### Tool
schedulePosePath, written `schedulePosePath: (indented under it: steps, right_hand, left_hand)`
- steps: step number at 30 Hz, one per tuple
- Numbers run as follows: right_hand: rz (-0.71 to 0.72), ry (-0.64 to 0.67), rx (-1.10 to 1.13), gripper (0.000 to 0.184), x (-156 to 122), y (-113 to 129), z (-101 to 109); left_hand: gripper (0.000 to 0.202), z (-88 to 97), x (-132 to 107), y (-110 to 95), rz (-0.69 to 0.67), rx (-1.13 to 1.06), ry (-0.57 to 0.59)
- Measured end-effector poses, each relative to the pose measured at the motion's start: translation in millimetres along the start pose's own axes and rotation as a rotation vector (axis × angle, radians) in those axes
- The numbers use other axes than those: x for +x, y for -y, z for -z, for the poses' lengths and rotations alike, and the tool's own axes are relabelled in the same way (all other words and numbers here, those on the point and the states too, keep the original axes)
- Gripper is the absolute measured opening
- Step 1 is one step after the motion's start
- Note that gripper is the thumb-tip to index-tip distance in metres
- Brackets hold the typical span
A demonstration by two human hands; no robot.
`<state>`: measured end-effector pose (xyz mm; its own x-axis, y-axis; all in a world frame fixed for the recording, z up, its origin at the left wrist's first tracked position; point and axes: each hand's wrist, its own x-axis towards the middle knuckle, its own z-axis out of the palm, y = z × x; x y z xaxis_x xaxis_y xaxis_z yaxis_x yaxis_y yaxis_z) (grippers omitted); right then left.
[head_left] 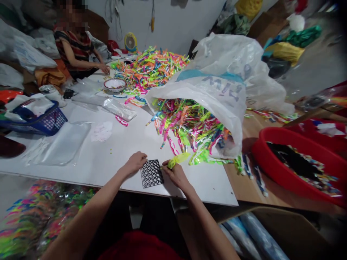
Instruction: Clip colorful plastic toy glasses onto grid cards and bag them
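One white tabletop (121, 144) filled the middle of the view. On it lay one open-mouthed white sack (203, 77), spilling neon plastic pieces too many to count, and one heap of similar pieces (154, 70) beyond. One co-worker (76, 54) sat at the far left, one hand near that heap. One large red basin (271, 180) stood in the right foreground, one blue plastic basket (55, 117) at the left, and one round bowl (115, 90) beside the heap. One black grid tray (151, 174) lay at the near table edge, between the person's two hands. The left hand (135, 163) touched its far left corner, fingers bent — whether they pinched it, I cannot tell. The right hand (175, 174), closed at the tray's right edge, held one translucent yellow-green piece (181, 157) between thumb and fingers.
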<state>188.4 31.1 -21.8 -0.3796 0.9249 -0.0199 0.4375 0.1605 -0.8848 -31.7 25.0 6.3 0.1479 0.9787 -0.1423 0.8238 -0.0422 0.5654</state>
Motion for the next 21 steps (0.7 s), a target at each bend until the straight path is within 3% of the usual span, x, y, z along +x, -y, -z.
schedulePosePath:
  steps: [3,8,11,14,17,19,21]
  right_hand:
    - [0.022,-0.046,0.046,0.018,7,6,-8]
    - [0.054,0.015,0.044,0.016,27,12,-38]
    - [0.020,0.071,0.003,0.015,37,9,-52]
    - [0.075,0.135,-0.041,0.015,42,11,-63]
    - [0.107,0.212,-0.270,0.016,42,15,-70]
    - [0.175,0.279,-0.406,0.018,44,15,-62]
    - [0.294,0.348,-0.493,0.018,53,13,-31]
  left_hand:
    - [0.033,-19.3,-29,-5,0.014,0.175,-0.173]
    - [0.039,-64.2,-80,-2,-0.238,0.411,-0.152]
    - [0.044,-78.8,-83,10,-0.307,0.390,-0.206]
    - [0.043,-81.1,-78,21,-0.345,0.327,-0.223]
    - [0.039,-80.7,-78,24,-0.363,0.335,-0.283]
    - [0.037,-80.9,-79,23,-0.411,0.366,-0.338]
    - [0.036,-81.5,-73,24,-0.444,0.375,-0.379]
